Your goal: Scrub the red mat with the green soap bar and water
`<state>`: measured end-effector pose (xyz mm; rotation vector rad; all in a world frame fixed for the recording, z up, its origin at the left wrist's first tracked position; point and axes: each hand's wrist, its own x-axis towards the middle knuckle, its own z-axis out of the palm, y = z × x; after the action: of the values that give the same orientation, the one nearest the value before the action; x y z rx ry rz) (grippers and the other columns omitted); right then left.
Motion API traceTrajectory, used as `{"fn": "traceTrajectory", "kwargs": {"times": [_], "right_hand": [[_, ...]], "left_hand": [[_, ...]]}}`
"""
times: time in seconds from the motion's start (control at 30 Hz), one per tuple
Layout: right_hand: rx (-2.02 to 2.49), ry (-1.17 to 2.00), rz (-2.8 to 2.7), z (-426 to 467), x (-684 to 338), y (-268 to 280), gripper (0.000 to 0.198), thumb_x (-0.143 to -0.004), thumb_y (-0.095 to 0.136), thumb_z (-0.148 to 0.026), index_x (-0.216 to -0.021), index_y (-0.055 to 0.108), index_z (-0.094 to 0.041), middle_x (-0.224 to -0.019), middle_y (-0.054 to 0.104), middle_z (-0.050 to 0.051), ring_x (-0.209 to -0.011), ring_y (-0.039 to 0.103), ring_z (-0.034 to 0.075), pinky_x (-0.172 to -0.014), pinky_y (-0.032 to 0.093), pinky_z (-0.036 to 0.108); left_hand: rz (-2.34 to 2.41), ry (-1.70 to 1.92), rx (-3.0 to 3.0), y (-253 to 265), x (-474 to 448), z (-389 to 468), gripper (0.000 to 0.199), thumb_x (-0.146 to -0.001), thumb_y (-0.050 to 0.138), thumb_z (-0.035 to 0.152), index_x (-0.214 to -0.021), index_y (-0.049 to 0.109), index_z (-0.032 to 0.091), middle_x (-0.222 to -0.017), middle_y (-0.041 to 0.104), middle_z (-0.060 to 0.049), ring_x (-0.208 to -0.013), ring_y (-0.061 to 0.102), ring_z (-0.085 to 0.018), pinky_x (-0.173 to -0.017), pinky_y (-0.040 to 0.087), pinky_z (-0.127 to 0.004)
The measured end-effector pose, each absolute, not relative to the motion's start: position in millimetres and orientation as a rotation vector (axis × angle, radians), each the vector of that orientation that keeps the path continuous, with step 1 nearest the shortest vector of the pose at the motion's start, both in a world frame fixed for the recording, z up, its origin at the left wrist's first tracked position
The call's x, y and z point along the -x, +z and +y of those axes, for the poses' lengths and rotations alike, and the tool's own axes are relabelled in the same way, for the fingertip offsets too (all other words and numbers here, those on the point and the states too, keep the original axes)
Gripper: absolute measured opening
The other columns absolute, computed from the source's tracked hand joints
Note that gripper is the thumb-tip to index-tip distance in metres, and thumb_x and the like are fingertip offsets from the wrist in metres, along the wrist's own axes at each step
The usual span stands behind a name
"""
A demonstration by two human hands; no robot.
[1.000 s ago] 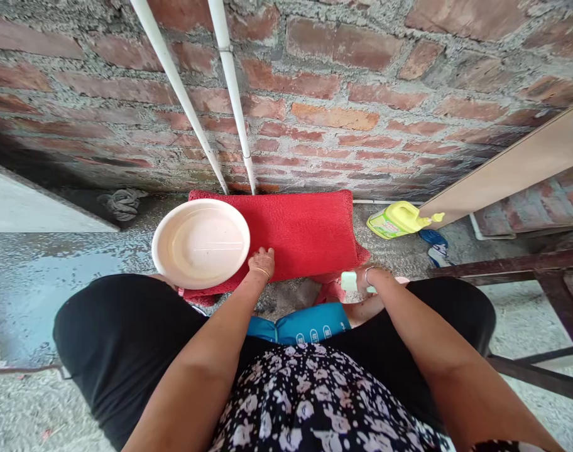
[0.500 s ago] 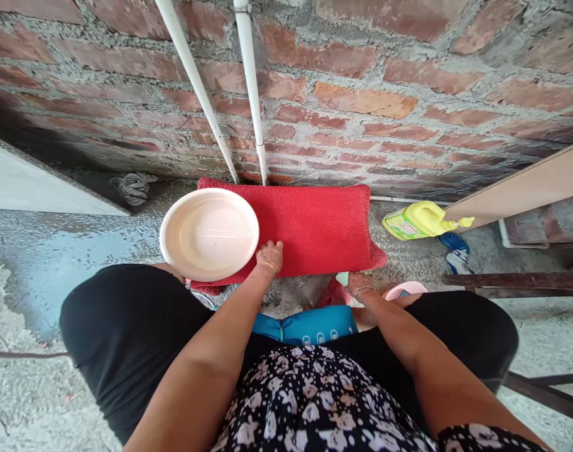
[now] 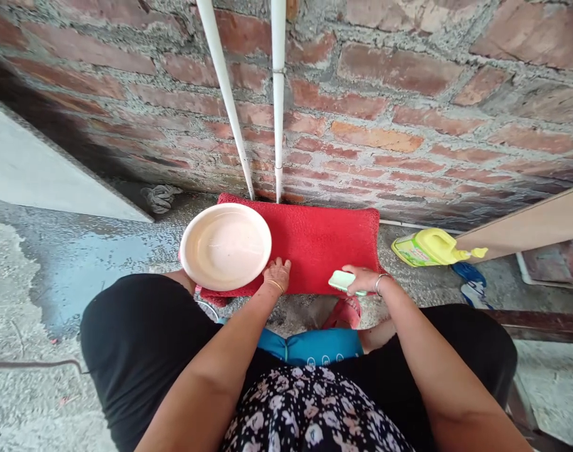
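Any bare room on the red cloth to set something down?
Red cloth, middle to far right: bare between basin, brick wall and right hand with its pale green object. Crowded: near left, where left hand is beside the basin.

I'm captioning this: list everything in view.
floor: one, grey, beneath
wall: one, reddish, behind
pipes: two, white, at wall
cloth: one, red, centre
basin: one, pinkish, on cloth's left
block: one, mint, in right hand
bottle: one, yellow, floor right
rag: one, grey, floor left
panels: two, whitish left, tan right
frame: one, brown, lower right
bluish items: count unclear, below bottle
pink item: one, below cloth
covering: one, blue, bottom centre
trousers: one, black, bottom
top: one, floral, bottom
left hand: one, on cloth
right hand: one, gripping block
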<state>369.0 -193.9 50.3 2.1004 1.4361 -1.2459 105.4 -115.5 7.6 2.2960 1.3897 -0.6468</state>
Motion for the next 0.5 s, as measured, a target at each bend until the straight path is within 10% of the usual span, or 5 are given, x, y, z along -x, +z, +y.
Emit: {"fn": "traceTrajectory", "kwargs": {"times": [0.3, 0.5], "right_hand": [[-2.454, -0.943, 1.808, -90, -247, 23, 0.078, -0.067, 0.067, -0.034, -0.138, 0.034, -0.027, -0.117, 0.056, 0.007, -0.102, 0.055, 0.021, -0.082, 0.042, 0.028], [-2.381, -0.839, 1.851, -63, -231, 14, 0.076, -0.069, 0.066, -0.032, -0.139, 0.035, -0.035, -0.112, 0.054, 0.007, -0.101, 0.055, 0.023, -0.081, 0.042, 0.030]], "left_hand": [[1.391, -0.674, -2.333, -13, -87, -120, 0.111, -0.057, 0.076, 0.046, -0.148, 0.018, 0.023, -0.152, 0.016, -0.019, -0.139, 0.012, -0.040, -0.110, 0.016, -0.052], [1.382, -0.752, -2.303, -20, -89, -117, 0.113, -0.057, 0.076, 0.047, -0.149, 0.013, 0.024, -0.154, 0.010, -0.020, -0.138, 0.012, -0.043, -0.108, 0.015, -0.056]]}}
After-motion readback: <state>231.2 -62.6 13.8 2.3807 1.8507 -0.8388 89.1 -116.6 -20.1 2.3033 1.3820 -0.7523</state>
